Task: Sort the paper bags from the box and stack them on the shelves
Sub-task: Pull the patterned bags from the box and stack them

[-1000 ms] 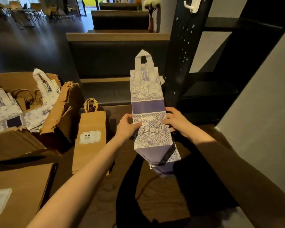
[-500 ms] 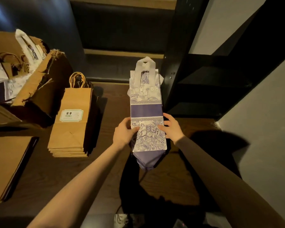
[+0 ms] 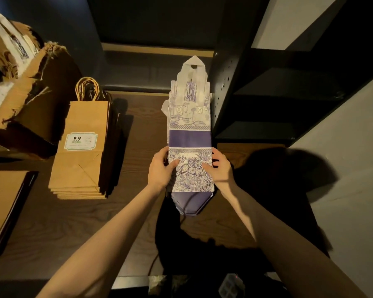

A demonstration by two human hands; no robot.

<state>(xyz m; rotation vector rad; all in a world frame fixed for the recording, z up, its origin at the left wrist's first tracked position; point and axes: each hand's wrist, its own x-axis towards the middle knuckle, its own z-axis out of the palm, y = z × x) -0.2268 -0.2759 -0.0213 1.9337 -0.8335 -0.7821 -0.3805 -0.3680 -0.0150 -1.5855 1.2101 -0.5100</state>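
A stack of narrow white-and-purple printed paper bags (image 3: pixel 190 134) lies flat on the dark wooden shelf (image 3: pixel 125 207), handles pointing away from me. My left hand (image 3: pixel 160 168) grips the stack's left edge, thumb on top. My right hand (image 3: pixel 221 167) grips its right edge the same way. To the left, a stack of brown kraft bags (image 3: pixel 80 160) with a "9.9" label lies flat. The torn cardboard box (image 3: pixel 30 87) at far left holds more bags.
A black perforated shelf upright (image 3: pixel 226 82) stands just right of the printed bags, with dark shelves behind it. A pale wall (image 3: pixel 342 168) fills the right. Flat brown bags (image 3: pixel 2 207) lie at the left edge. A dark cable crosses the wood below the bags.
The printed bags have come down from tilted in the air to flat on the shelf. Both hands kept hold of their sides. My view has tipped downward.
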